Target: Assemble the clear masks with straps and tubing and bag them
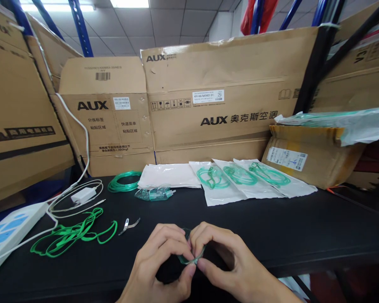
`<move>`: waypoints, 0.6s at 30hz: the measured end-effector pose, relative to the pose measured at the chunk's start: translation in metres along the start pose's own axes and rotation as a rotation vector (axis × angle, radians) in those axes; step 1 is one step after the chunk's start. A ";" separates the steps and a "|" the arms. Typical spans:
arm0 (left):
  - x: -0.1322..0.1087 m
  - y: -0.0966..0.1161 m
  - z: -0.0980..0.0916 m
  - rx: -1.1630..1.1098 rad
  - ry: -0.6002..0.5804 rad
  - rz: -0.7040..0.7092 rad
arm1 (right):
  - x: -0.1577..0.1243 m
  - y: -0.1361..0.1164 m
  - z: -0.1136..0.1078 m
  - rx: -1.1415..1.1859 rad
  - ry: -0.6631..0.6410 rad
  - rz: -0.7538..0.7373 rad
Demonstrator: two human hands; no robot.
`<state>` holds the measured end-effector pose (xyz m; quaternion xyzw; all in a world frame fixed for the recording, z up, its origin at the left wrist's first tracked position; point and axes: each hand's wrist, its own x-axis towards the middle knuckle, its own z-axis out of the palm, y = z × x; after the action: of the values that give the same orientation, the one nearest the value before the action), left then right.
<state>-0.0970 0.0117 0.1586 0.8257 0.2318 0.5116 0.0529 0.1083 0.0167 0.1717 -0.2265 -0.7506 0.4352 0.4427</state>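
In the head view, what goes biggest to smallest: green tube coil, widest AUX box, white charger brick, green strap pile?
1. Widest AUX box
2. Green strap pile
3. Green tube coil
4. White charger brick

We've got a green-tinted clear held piece (182, 259), bright green straps (65, 236), translucent green tubing (115, 187), black counter (255, 227). We log brown cartons (208, 75) with black print, white pouches (215, 198), white power strip (30, 215) with blue patches.
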 end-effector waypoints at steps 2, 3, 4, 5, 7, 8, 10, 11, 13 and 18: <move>-0.002 -0.002 0.000 0.002 -0.016 0.013 | 0.000 0.000 0.000 0.002 -0.006 -0.019; -0.003 -0.003 0.000 0.003 -0.016 0.017 | 0.000 0.000 0.000 -0.001 -0.003 -0.030; -0.003 -0.004 0.000 0.004 -0.014 0.015 | 0.000 0.000 0.000 -0.009 0.000 -0.037; -0.004 -0.004 0.000 0.004 -0.012 0.017 | -0.001 0.000 -0.001 -0.019 0.003 -0.041; -0.004 -0.004 0.000 0.005 -0.009 0.015 | -0.002 0.000 -0.001 -0.045 0.004 -0.054; -0.004 -0.003 0.001 0.007 -0.008 0.014 | -0.002 0.000 -0.001 -0.056 0.003 -0.063; -0.004 -0.002 0.001 0.011 -0.009 0.014 | -0.003 -0.001 -0.001 -0.073 0.000 -0.074; -0.003 -0.002 0.001 0.013 -0.007 0.014 | -0.003 -0.001 -0.001 -0.078 -0.001 -0.078; -0.004 -0.001 0.001 0.015 0.002 0.016 | -0.003 -0.002 -0.001 -0.085 -0.005 -0.080; -0.004 -0.003 0.003 0.005 0.020 0.046 | -0.002 0.000 0.000 -0.080 -0.019 -0.080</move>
<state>-0.0964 0.0130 0.1533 0.8258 0.2145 0.5203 0.0367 0.1096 0.0150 0.1705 -0.2097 -0.7799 0.3889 0.4433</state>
